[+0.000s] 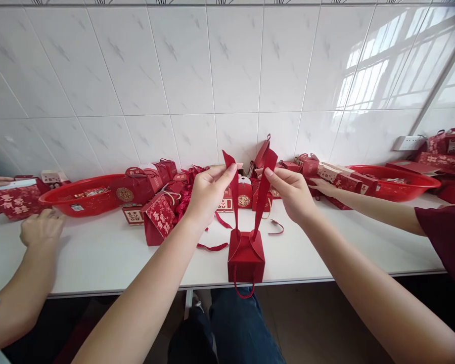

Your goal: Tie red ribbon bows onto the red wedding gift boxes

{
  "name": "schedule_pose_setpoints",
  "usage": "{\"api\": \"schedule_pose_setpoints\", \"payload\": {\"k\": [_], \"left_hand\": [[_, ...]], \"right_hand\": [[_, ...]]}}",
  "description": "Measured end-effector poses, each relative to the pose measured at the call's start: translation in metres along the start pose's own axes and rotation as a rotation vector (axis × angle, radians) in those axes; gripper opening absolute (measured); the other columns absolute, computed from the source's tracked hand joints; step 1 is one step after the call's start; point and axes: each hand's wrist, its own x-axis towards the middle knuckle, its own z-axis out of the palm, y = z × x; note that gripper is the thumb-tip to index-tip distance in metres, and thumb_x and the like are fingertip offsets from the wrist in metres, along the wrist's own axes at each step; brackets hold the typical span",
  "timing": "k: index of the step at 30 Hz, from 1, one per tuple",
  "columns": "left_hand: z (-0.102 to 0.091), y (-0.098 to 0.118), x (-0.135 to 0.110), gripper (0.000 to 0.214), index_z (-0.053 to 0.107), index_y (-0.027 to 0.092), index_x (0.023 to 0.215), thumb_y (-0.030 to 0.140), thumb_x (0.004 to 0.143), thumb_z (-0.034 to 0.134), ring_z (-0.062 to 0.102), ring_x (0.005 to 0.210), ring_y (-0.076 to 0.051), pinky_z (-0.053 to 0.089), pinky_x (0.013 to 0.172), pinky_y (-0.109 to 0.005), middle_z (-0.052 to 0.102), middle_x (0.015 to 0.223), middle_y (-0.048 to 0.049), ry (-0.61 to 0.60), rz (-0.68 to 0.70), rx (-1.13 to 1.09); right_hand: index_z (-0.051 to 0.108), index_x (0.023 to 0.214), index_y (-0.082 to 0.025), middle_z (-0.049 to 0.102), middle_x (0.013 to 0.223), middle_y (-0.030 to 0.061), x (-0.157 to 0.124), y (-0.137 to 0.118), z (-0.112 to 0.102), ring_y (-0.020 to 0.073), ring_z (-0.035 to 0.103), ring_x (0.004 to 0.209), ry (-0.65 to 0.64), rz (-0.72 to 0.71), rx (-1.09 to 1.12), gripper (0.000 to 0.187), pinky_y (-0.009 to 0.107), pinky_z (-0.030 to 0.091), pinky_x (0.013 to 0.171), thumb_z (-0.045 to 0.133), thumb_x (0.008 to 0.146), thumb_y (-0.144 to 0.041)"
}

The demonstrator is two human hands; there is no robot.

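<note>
A small dark red gift box [246, 258] stands at the table's front edge, with a red cord handle [244, 294] hanging down its near side. Out of its top rises a red ribbon [263, 199], whose two ends are drawn upward in a V. My left hand [211, 189] pinches the left end between thumb and fingers. The right end is pinched the same way by my right hand [288, 189]. Both hands are well above the box, which neither touches. Loose red ribbon pieces [213, 247] lie on the tabletop beside it.
Behind my hands, several decorated red gift boxes [159, 217] crowd the white table [102, 263]. Red plastic basins [83, 194] stand at left and right. A co-worker's hand [43, 227] rests at left; another co-worker's arm [371, 202] reaches in from the right. A tiled wall [235, 76] closes the back.
</note>
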Motion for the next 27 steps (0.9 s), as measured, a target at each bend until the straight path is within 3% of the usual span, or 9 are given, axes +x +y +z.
{"api": "schedule_pose_setpoints", "payload": {"k": [4,12,15,18,22,25,27], "left_hand": [[0.000,0.003,0.002,0.032,0.075,0.020,0.098,0.044,0.078,0.070,0.064,0.105,-0.022,0.046,0.097,-0.036,0.075,0.094,-0.0068,0.010,0.027,-0.001],[0.001,0.000,0.005,0.035,0.072,0.017,0.103,0.045,0.082,0.066,0.069,0.084,-0.018,0.051,0.085,-0.032,0.073,0.080,-0.0050,-0.043,0.038,0.038],[0.002,0.001,0.004,0.045,0.066,0.016,0.116,0.045,0.082,0.066,0.068,0.077,-0.018,0.052,0.080,-0.033,0.073,0.077,-0.0043,-0.102,0.027,0.068],[0.004,0.004,0.002,0.070,0.046,0.015,0.139,0.042,0.079,0.070,0.069,0.077,-0.018,0.051,0.084,-0.034,0.072,0.069,-0.0012,-0.133,-0.009,0.129],[0.006,0.006,-0.001,0.091,0.024,0.013,0.149,0.039,0.077,0.073,0.069,0.082,-0.021,0.051,0.085,-0.035,0.073,0.071,-0.0018,-0.184,-0.059,0.283],[0.007,0.004,-0.002,0.094,0.024,0.016,0.149,0.036,0.074,0.076,0.069,0.082,-0.022,0.053,0.078,-0.034,0.074,0.077,-0.0036,-0.200,-0.063,0.369],[0.007,0.002,-0.004,0.089,0.028,0.018,0.147,0.033,0.074,0.076,0.068,0.085,-0.021,0.052,0.080,-0.033,0.073,0.083,-0.0042,-0.207,-0.031,0.415]], "right_hand": [[0.076,0.095,-0.025,0.073,0.088,0.0020,0.003,-0.002,-0.001,0.0190,0.064,0.096,-0.013,-0.019,0.020,0.021,0.034,0.046,0.091,0.065,0.084,-0.040],[0.073,0.083,-0.017,0.070,0.076,0.0029,0.008,-0.010,0.004,0.0148,0.066,0.073,-0.059,0.103,0.114,0.025,0.030,0.052,0.073,0.070,0.079,-0.042],[0.068,0.081,-0.016,0.069,0.069,0.0022,0.007,-0.011,0.010,0.0135,0.064,0.061,-0.007,0.158,0.087,0.026,0.028,0.051,0.064,0.072,0.075,-0.040],[0.065,0.085,-0.017,0.067,0.064,0.0005,0.006,-0.009,0.012,0.0099,0.056,0.047,0.036,0.183,0.027,0.024,0.025,0.043,0.050,0.073,0.072,-0.036],[0.067,0.077,-0.016,0.063,0.065,-0.0005,0.002,-0.006,0.008,0.0059,0.042,0.048,-0.119,0.148,0.060,0.015,0.023,0.031,0.046,0.067,0.077,-0.031],[0.061,0.065,-0.016,0.052,0.061,-0.0027,-0.003,-0.004,0.005,0.0058,0.034,0.050,-0.249,0.129,0.146,0.023,0.023,0.026,0.047,0.062,0.082,-0.031],[0.057,0.063,-0.017,0.043,0.057,-0.0052,-0.006,-0.002,0.005,0.0057,0.031,0.050,-0.258,0.123,0.150,0.028,0.023,0.024,0.047,0.064,0.083,-0.035]]}}
